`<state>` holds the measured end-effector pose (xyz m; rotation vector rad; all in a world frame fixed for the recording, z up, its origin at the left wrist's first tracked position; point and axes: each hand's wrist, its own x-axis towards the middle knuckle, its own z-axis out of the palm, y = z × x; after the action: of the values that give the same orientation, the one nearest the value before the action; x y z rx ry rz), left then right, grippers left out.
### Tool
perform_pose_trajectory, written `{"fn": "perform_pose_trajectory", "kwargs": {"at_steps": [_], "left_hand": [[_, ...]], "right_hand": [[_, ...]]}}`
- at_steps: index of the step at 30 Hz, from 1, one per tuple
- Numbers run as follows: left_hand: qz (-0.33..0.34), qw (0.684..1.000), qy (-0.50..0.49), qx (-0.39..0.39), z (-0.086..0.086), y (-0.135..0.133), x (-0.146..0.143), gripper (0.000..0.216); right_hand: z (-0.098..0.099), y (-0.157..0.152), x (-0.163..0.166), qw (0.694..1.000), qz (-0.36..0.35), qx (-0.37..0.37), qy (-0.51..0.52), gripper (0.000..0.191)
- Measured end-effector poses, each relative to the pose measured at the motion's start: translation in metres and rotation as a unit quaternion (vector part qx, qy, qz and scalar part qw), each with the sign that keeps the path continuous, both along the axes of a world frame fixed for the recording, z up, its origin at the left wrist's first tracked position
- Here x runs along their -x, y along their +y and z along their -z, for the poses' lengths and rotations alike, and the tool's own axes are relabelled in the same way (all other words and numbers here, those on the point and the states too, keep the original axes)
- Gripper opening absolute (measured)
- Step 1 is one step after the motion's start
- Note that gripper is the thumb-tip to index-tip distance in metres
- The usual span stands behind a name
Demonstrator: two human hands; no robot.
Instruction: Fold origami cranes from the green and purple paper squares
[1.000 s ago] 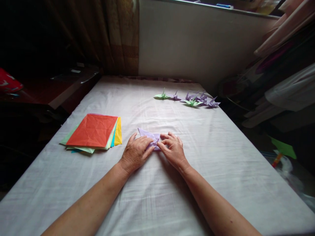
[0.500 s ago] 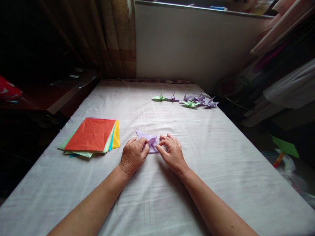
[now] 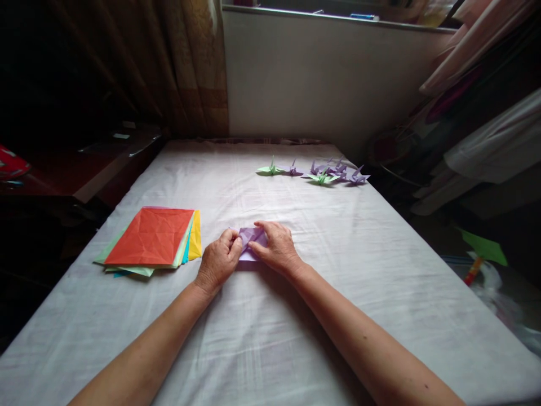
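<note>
Between my hands lies a sheet of light purple origami paper (image 3: pixel 250 255), partly folded and flat near the middle of the cloth. My left hand (image 3: pixel 218 258) is closed on its left side, the thumb and curled forefinger pinching the paper. From the right, my right hand (image 3: pixel 276 245) grips it, with the thumb on the near face and the forefinger reaching over the top edge. The fingers cover both ends of the paper, so its full outline is hidden.
A stack of coloured paper squares (image 3: pixel 150 237), red on top, lies to the left. Several folded paper cranes, including a green crane (image 3: pixel 322 178) and a purple crane (image 3: pixel 358 177), stand toward the far right. Dark furniture (image 3: pixel 84 180) borders the left side.
My right hand has moved left and now overlaps the paper. A raised flap that stood up in the middle now appears flatter. The view has shifted slightly.
</note>
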<state>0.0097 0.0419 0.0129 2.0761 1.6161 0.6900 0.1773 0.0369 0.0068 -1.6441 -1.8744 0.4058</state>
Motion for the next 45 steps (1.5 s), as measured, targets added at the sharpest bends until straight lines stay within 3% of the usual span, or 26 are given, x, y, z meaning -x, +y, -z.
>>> {"fn": "perform_pose_trajectory", "kwargs": {"at_steps": [5, 12, 16, 19, 26, 35, 45], "left_hand": [[0.037, 0.998, -0.041, 0.04, -0.007, 0.009, 0.002, 0.025], [0.035, 0.996, 0.044, 0.069, -0.014, 0.027, -0.006, 0.022], [0.012, 0.996, 0.059, 0.06, -0.014, 0.029, -0.008, 0.024], [0.007, 0.997, 0.039, 0.06, -0.011, 0.029, -0.006, 0.025], [0.007, 0.998, -0.011, 0.062, -0.004, 0.032, 0.0, 0.026], [0.066, 0.988, -0.089, 0.105, -0.001, 0.038, 0.006, 0.031], [0.018, 0.981, -0.145, 0.128, 0.004, 0.043, 0.005, 0.031]], "right_hand": [[-0.001, 0.003, 0.006, 1.0, 0.015, 0.019, -0.01, 0.035], [-0.002, 0.001, -0.003, 0.999, 0.025, 0.03, 0.027, 0.044], [-0.003, 0.001, -0.01, 0.996, 0.064, 0.049, 0.027, 0.03], [-0.003, 0.002, -0.01, 0.997, 0.061, 0.045, 0.018, 0.019], [-0.001, 0.002, -0.004, 0.996, 0.07, 0.041, 0.044, 0.018], [0.002, 0.009, -0.002, 0.996, 0.081, 0.022, 0.03, 0.004], [0.01, 0.007, 0.0, 0.997, 0.048, -0.041, 0.037, 0.01]]}}
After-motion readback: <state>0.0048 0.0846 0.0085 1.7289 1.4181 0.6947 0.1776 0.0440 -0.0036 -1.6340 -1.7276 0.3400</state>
